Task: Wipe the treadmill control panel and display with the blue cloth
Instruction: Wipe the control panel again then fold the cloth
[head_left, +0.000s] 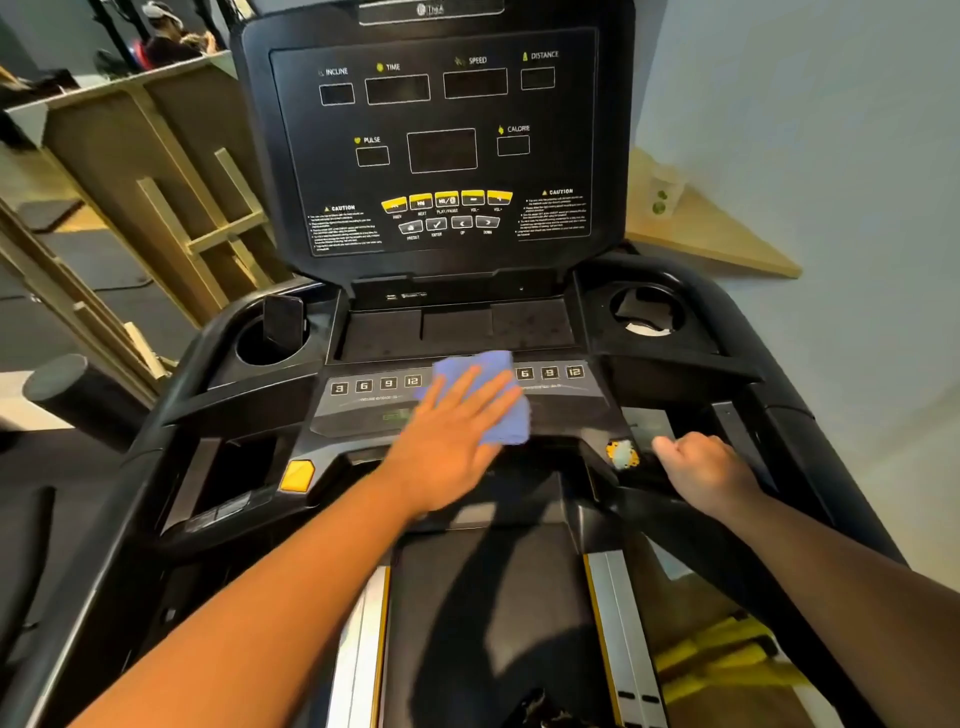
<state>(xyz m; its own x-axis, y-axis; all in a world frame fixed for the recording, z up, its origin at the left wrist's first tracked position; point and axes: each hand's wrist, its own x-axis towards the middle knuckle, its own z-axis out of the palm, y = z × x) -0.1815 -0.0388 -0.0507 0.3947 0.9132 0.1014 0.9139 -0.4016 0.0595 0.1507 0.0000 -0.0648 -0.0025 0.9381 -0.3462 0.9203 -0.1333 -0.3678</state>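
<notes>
Left hand (457, 431) lies flat, fingers straight and spread, palm pressing the folded blue cloth (485, 397) onto the sloped grey button strip of the black treadmill control panel (363, 410); no curl round the cloth, so the grip is wide and holds by pressure alone. Cloth sits under the fingers and extends past the fingertips toward 12 o'clock and past the hand toward 3 o'clock, covering the gap between the two rows of numbered keys. Right hand (701, 467) is curled over the black side handrail (675, 514) at 4 o'clock of the cloth, just beside a yellow-rimmed round knob (622, 453). Risks, judged: flat pressure over the numbered keys could trigger an incline or speed preset; the unpinched cloth could slide out on a fast stroke. The upright black display console (441, 150) at 12 o'clock appears not yet reached.
</notes>
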